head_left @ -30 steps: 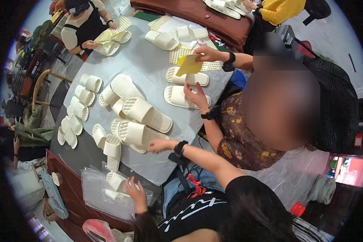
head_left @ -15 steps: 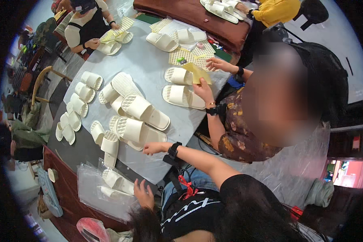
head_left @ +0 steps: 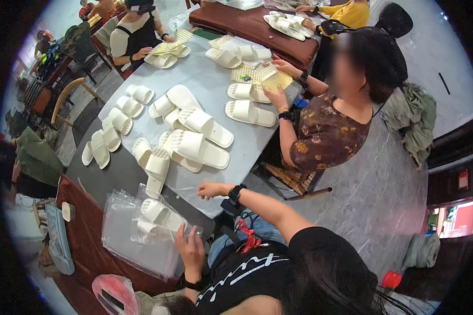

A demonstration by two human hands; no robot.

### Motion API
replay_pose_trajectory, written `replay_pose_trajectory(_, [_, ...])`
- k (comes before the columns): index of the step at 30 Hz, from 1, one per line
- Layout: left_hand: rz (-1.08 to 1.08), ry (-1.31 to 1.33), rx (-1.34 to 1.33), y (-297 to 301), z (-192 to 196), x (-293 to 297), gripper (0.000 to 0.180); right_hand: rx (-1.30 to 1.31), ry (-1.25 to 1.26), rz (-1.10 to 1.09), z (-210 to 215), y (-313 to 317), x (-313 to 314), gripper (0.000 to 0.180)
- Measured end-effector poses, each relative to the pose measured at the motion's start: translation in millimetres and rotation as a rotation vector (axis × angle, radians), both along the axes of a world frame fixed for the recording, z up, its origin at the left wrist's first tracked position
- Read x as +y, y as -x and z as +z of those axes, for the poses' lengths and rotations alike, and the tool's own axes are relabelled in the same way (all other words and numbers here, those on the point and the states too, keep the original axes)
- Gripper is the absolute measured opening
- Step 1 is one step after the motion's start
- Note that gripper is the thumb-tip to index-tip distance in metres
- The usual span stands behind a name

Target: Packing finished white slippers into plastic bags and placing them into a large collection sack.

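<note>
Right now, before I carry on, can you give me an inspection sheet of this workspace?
Surface: grey table, with a brown table beside it.
Job's things: pair of cream slippers inside a clear bag, lying on a stack of clear bags.
Clutter: many loose cream slippers in pairs; yellow sheets; pink bag.
Hands: left hand on the bagged pair, fingers extended; right hand at the table edge, fingers curled, nothing seen in it.
Cables: nothing seen.
Surroundings: seated co-worker opposite; others further along the table.
</note>
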State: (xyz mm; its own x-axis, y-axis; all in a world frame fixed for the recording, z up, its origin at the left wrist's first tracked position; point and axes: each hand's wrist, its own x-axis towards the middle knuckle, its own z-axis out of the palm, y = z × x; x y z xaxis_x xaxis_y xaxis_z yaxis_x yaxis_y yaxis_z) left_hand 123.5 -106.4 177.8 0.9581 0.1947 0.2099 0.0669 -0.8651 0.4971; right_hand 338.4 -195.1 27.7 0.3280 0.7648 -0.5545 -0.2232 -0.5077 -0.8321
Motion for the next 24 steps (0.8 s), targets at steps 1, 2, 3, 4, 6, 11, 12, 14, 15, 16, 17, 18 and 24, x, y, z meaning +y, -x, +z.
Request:
replay_pose_trajectory(1, [0.013, 0.020, 0.005, 5.4, 0.9, 2.5, 0.031, 0.007, 0.034, 0.008, 2.2, 4.9, -1.0, 0.032])
replay_pose_trajectory(2, [0.015, 0.022, -0.004, 9.8, -0.8, 5.3, 0.031, 0.012, 0.065, 0.013, 3.8, 7.4, -1.9, 0.032])
replay_pose_trajectory(3, [0.009, 0.043, -0.022, 13.5, -4.4, 8.2, 0.030, 0.004, 0.066, 0.014, 5.3, 9.7, -1.6, 0.032])
replay_pose_trajectory(4, [0.004, 0.064, -0.040, 17.0, -6.2, 10.7, 0.030, 0.019, 0.071, 0.004, 6.6, 11.4, -1.2, 0.032])
replay_pose_trajectory(6, [-0.014, 0.074, -0.040, 20.2, -6.5, 12.2, 0.030, 0.029, 0.082, -0.011, 8.8, 12.0, -4.7, 0.032])
replay_pose_trajectory(11, [-0.067, 0.067, -0.055, 20.1, -17.2, 12.3, 0.030, 0.009, 0.085, -0.076, 15.0, -3.8, -13.1, 0.029])
replay_pose_trajectory(12, [-0.070, 0.079, -0.056, 18.1, -19.5, 11.0, 0.029, -0.008, 0.085, -0.101, 17.1, -10.0, -15.8, 0.029])
replay_pose_trajectory(14, [-0.084, 0.092, -0.051, 11.2, -25.5, 8.8, 0.028, -0.019, 0.040, -0.140, 22.3, -27.4, -24.8, 0.028])
replay_pose_trajectory(15, [-0.091, 0.100, -0.042, 7.8, -28.1, 7.4, 0.028, -0.061, -0.013, -0.227, 28.3, -38.6, -28.8, 0.026])
replay_pose_trajectory(16, [-0.097, 0.108, -0.031, 4.0, -31.0, 5.8, 0.028, -0.102, -0.064, -0.312, 34.0, -52.2, -33.4, 0.025])
replay_pose_trajectory(17, [-0.110, 0.110, -0.024, -0.8, -32.6, 4.5, 0.028, -0.124, -0.108, -0.476, 35.7, -69.7, -41.7, 0.025])
replay_pose_trajectory(18, [-0.099, 0.151, 0.008, -5.8, -33.8, 2.9, 0.028, -0.146, -0.152, -0.632, 38.4, -90.9, -48.7, 0.026])
replay_pose_trajectory(24, [-0.058, 0.193, 0.164, -54.5, -38.8, -13.3, 0.027, -0.601, 0.056, -1.207, 31.6, -219.5, -97.0, 0.051])
